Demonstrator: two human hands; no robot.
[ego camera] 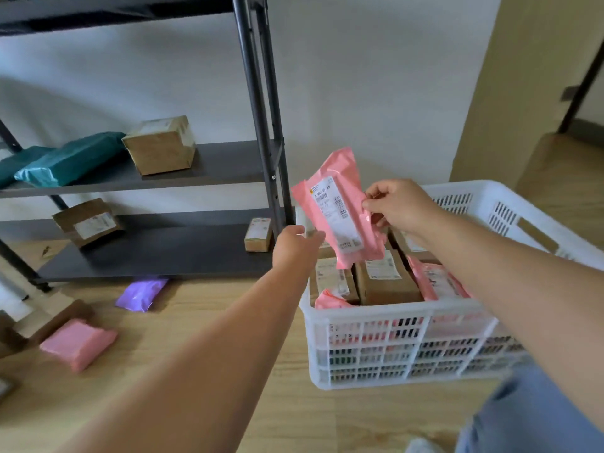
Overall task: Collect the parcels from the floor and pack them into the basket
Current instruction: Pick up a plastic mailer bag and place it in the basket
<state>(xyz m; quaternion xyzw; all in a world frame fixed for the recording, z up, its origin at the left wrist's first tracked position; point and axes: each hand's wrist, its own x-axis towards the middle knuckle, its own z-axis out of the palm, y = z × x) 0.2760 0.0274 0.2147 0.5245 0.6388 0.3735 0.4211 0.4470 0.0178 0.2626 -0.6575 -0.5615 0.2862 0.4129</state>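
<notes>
Above the far left corner of the white slatted plastic basket (369, 310), a pink plastic mailer bag (336, 207) with a white printed label hangs tilted, clear of the load below. The right grip (398, 204) pinches the bag's right edge between thumb and curled fingers. The left grip (295, 245) reaches to its lower left edge. Its fingertips lie against or behind the plastic, and I cannot tell whether they are grasping it or only steadying it.

The pinch takes only a thin edge of slick film, so the bag could slip free. It hangs close to the basket's left rim, so a careless release might drop it onto the wooden floor (228, 305) between the basket and the dark metal shelf unit (163, 253). The load also seems to reach nearly to the rim, so a bag laid loosely on top may slide off.

Labelled brown cardboard boxes (385, 282) stand packed in the middle of the basket, with other pink mailers (438, 282) at their right and at the near left corner. More parcels show through the side slots.

On the floor to the left, well apart from the basket, lie a purple plastic mailer (142, 293) and a pink wrapped parcel (78, 343), not yet collected.
</notes>
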